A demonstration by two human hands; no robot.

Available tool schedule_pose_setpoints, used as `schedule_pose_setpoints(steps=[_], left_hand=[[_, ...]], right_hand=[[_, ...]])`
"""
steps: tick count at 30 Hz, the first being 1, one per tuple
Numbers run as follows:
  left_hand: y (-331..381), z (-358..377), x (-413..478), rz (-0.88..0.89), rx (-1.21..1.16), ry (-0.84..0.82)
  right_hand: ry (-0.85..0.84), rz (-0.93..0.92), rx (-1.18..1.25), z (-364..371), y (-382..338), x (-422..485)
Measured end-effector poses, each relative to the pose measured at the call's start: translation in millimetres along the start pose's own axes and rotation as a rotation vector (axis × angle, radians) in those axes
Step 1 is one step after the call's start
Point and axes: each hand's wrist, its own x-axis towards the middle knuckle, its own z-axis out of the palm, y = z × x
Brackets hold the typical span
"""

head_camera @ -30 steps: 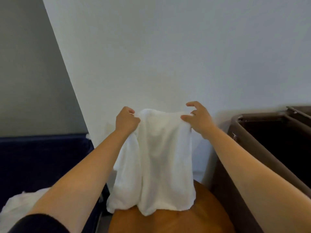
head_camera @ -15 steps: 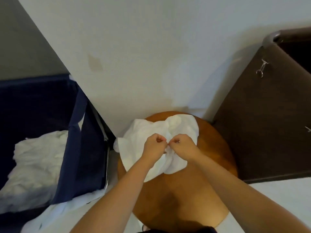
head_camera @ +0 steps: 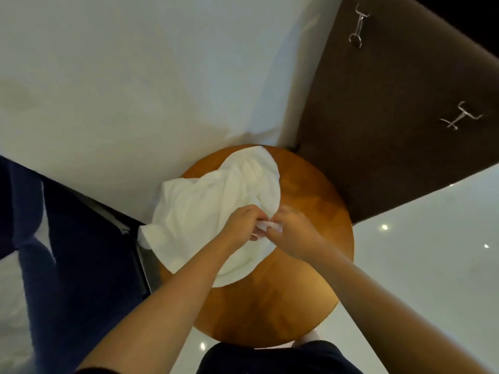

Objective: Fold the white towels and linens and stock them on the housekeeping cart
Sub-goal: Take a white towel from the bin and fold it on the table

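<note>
A corner of the white towel [head_camera: 210, 211] is pinched between the curled fingers of the left hand [head_camera: 243, 222] and of the right hand [head_camera: 294, 233]. The two hands are brought together, knuckle to knuckle, above the middle of the round wooden table [head_camera: 305, 292]. A small bunched fold of cloth is seen between the fingertips.

The towel is spread loosely over the far left part of the table. It is rumpled, with soft ridges and shallow creases running across it, and no flat fold is shown. Its far edge is rounded up in a hump near the table's back rim. Its left corner is draped past the table's left rim, and its near edge is hidden partly under the left forearm. The cloth is plain white, without a visible stripe or label.

The near and right parts of the tabletop are left bare. A white wall [head_camera: 135, 76] is seen behind the table. A navy fabric hamper [head_camera: 75, 252] is set just beside the table's left rim. A brown cart wall [head_camera: 378, 130], with two metal clips [head_camera: 357, 28] fixed to it, is set against the table's back right rim. A glossy pale floor [head_camera: 432, 252] is seen to the right of the table.
</note>
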Motion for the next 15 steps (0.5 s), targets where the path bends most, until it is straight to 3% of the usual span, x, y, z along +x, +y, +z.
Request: schedule_pose_setpoints(steps=[3,6,11,15], left_hand=[[1,-1,23,-0.073,0.229,-0.144],[8,-9,44,0.03,0.277,-0.108],[24,-22,90,0.073,0.763,-0.086],[20,-28,126,0.119,0.938,-0.064]], right_hand=[[-0.033,0.012,0.004,-5,10,-14],[-0.037,0.067,-0.006,-5,22,-25],[0.057,0.12,0.017,4,42,-37],[0.097,0.133,0.05,12,55,-37]])
